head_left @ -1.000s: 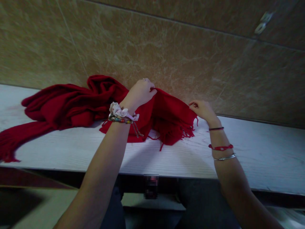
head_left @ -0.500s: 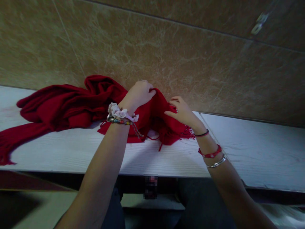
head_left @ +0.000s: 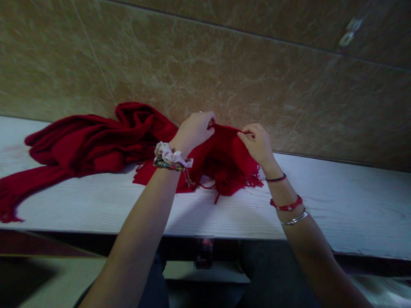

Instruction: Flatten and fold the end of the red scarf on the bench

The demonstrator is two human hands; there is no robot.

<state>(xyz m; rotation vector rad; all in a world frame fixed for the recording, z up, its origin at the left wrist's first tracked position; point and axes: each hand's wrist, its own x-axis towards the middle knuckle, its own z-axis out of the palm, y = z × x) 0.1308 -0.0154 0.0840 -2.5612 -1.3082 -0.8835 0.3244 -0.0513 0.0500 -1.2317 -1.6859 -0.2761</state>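
A dark red fringed scarf (head_left: 96, 141) lies crumpled on a pale wooden tabletop (head_left: 224, 209), running from the left edge to the middle. My left hand (head_left: 194, 130) is closed on the scarf's upper edge near its right end. My right hand (head_left: 257, 143) pinches the same edge a short way to the right, so the cloth is lifted slightly between the two hands. The fringe (head_left: 237, 182) of this end hangs down onto the table below them. The scarf's other fringed end (head_left: 9, 196) lies at the far left.
A brown marbled wall (head_left: 224, 72) rises right behind the table. The table's front edge (head_left: 244, 237) runs across the lower part of the view, with my legs and the floor below it. Bare tabletop (head_left: 353, 201) stretches to the right.
My right hand moved left from the scarf's outer corner toward my left hand and now pinches the top edge close to it. My left hand shifted slightly right. The cloth between them bunched up.
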